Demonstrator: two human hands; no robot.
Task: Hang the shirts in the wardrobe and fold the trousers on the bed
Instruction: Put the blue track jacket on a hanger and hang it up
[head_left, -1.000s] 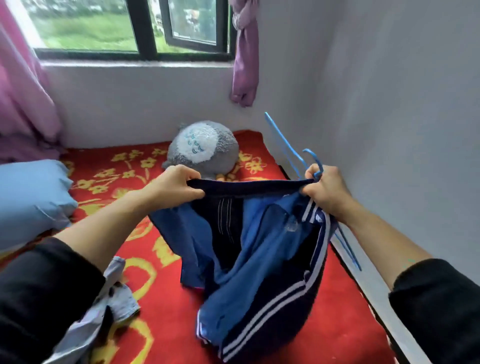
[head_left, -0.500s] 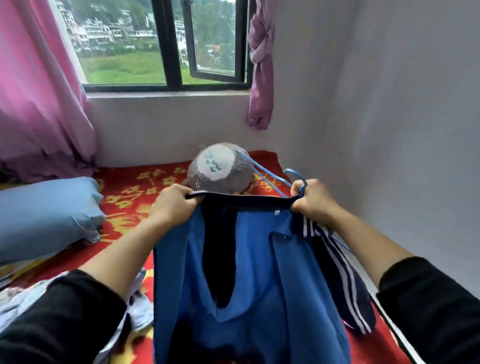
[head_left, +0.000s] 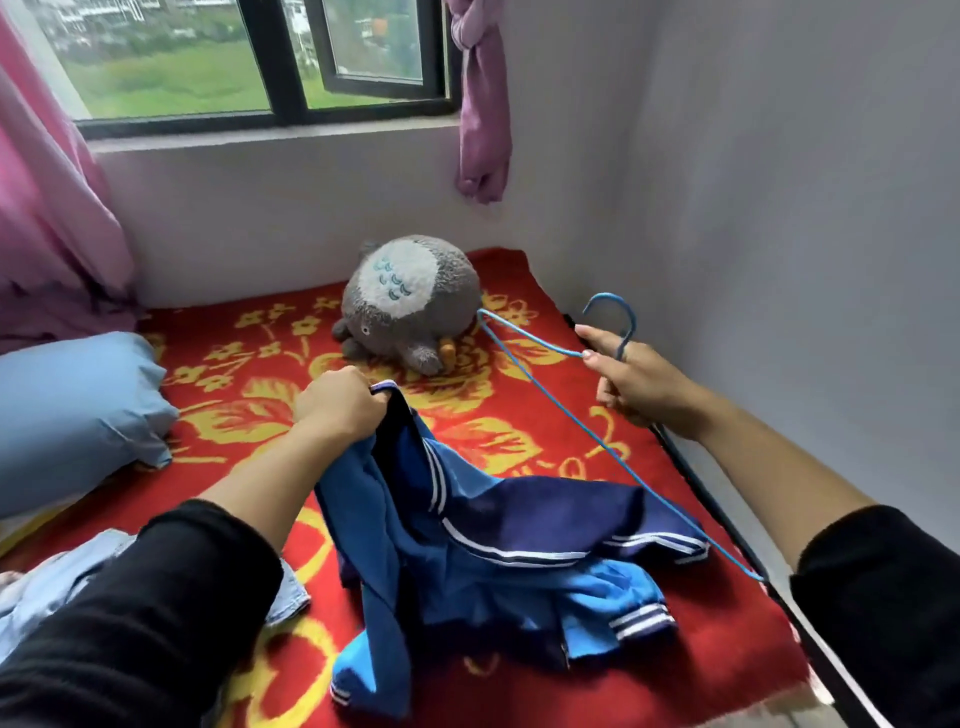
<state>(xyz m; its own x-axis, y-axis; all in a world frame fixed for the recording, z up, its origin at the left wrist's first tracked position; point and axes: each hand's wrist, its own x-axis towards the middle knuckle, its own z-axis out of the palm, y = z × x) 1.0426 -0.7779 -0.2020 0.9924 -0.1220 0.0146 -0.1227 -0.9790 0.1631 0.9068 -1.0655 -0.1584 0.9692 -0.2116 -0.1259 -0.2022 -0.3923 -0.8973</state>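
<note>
On the red bed cover (head_left: 701, 649), the hanging step is judged to be in hand. The blue striped shirt (head_left: 493, 545) lies crumpled between the forearms, with only its collar edge raised. That edge is bunched in the curled fingers of the left hand (head_left: 337, 402). The blue wire hanger (head_left: 609, 296) is held to the right of the collar by the right hand (head_left: 639, 384), whose fingers are closed round the neck below the hook. Whether the long wire touches the shirt's sleeve cannot be told. For the next move, the neck opening should probably be spread and one hanger arm fed in. Both forearms are extended forward, bare below black sleeves. No wardrobe is seen.
</note>
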